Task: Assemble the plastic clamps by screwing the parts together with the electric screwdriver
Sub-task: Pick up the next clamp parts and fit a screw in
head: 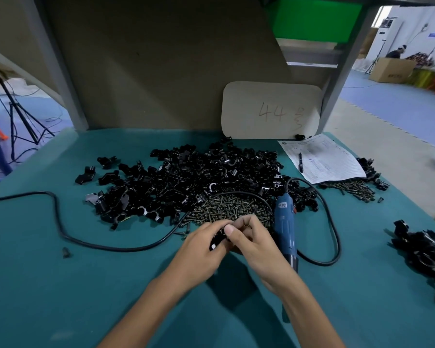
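Nearest, both forearms reach in over the near edge of the teal surface (60, 297) and meet above its middle. The left grip (206, 244) curls its fingers round a small black clamp part (217, 241). The right grip (250, 243) pinches the same part from the other side, thumb on top. Whether a screw sits between the fingers I cannot tell.

Just right of the right grip, the blue electric screwdriver (284, 229) lies untouched on the surface, its dark tip toward the near edge. A black cord (111, 246) loops round the tool on the right and snakes away across the surface to the left edge. A lone dark piece (66, 252) lies well apart on the left. By the right edge sits a separate cluster of black clamp pieces (427, 254).

Just beyond the hands, a heap of brassy screws (231, 209) touches the big heap of loose black clamp parts (199, 177) spread over the middle of the surface.

Toward the far right corner lies a printed sheet (329, 162) with a pen (300, 162) on it. A second scatter of screws (349, 188) runs along its near side. At the far edge stands a cardboard panel (271, 109) marked 44
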`<move>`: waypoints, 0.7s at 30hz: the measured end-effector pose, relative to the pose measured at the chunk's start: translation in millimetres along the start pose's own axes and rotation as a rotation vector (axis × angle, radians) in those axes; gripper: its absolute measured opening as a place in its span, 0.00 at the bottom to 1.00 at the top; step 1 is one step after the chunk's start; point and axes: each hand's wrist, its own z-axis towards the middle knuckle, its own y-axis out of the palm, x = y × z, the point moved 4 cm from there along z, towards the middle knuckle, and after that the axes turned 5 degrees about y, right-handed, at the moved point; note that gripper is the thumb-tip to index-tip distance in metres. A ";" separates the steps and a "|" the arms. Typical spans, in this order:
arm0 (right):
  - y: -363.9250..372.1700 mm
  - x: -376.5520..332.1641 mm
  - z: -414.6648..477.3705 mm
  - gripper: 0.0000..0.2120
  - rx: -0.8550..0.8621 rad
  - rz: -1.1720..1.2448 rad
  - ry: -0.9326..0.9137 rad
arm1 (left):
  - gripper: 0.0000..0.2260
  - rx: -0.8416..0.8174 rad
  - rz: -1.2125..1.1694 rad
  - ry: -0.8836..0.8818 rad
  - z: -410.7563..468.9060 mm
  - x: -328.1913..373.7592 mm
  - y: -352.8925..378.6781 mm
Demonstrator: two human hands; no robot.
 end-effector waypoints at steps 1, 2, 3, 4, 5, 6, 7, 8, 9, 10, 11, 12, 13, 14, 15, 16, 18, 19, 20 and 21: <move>0.7 -0.5 0.6 0.12 0.028 -0.005 -0.004 | 0.14 0.005 0.019 0.007 -0.2 0.1 0.7; -0.3 -0.8 1.1 0.07 0.080 -0.039 -0.014 | 0.13 0.015 0.033 0.003 -0.3 -0.6 1.0; -2.8 -1.3 1.8 0.03 0.155 -0.120 -0.023 | 0.14 0.018 0.048 -0.011 -0.4 -1.4 1.7; -5.7 -1.4 2.2 0.03 0.219 -0.239 -0.039 | 0.17 0.014 0.065 -0.034 -0.4 -2.4 2.3; -6.6 -1.7 1.8 0.05 0.250 -0.346 -0.052 | 0.20 0.005 0.081 -0.052 -0.7 -3.4 3.2; -6.8 -1.7 1.3 0.06 0.255 -0.394 -0.059 | 0.20 -0.005 0.097 -0.059 -1.1 -4.1 4.1; -6.5 -1.4 0.2 0.07 0.245 -0.407 -0.057 | 0.20 -0.016 0.118 -0.057 -1.9 -4.3 4.9; -6.3 -0.3 -0.5 0.08 0.230 -0.424 -0.060 | 0.19 -0.025 0.147 -0.059 -2.4 -4.5 5.2; -5.0 0.6 -1.6 0.09 0.213 -0.438 -0.066 | 0.18 -0.028 0.178 -0.067 -2.8 -5.1 4.8; -3.4 2.0 -3.0 0.10 0.190 -0.432 -0.063 | 0.18 -0.026 0.209 -0.079 -3.0 -5.5 4.4; -1.5 3.9 -3.8 0.10 0.163 -0.403 -0.051 | 0.18 -0.021 0.239 -0.089 -2.9 -6.0 4.1; 0.3 5.8 -4.2 0.12 0.141 -0.378 -0.037 | 0.16 -0.019 0.262 -0.093 -2.9 -6.4 4.1; 1.9 6.3 -4.3 0.13 0.130 -0.364 -0.030 | 0.14 -0.021 0.273 -0.091 -2.9 -6.2 4.3; 2.6 5.6 -4.4 0.13 0.129 -0.359 -0.030 | 0.13 -0.026 0.271 -0.088 -2.9 -6.1 4.4; 2.1 4.6 -4.2 0.11 0.140 -0.344 -0.032 | 0.13 -0.024 0.252 -0.084 -2.9 -6.4 4.1; 0.4 3.7 -3.3 0.11 0.159 -0.318 -0.026 | 0.13 -0.016 0.218 -0.086 -2.9 -7.5 3.4; -3.3 2.8 -2.8 0.11 0.172 -0.288 -0.003 | 0.16 0.009 0.154 -0.106 -3.5 -10.2 1.1; -3.4 2.4 -3.0 0.11 0.153 -0.291 0.004 | 0.17 0.012 0.135 -0.112 -3.8 -10.9 0.3; -2.8 3.0 -3.3 0.12 0.124 -0.285 0.011 | 0.17 0.008 0.119 -0.107 -3.6 -11.1 -0.1; -1.6 4.0 -4.0 0.13 0.097 -0.260 0.020 | 0.16 0.002 0.102 -0.099 -3.6 -11.2 0.1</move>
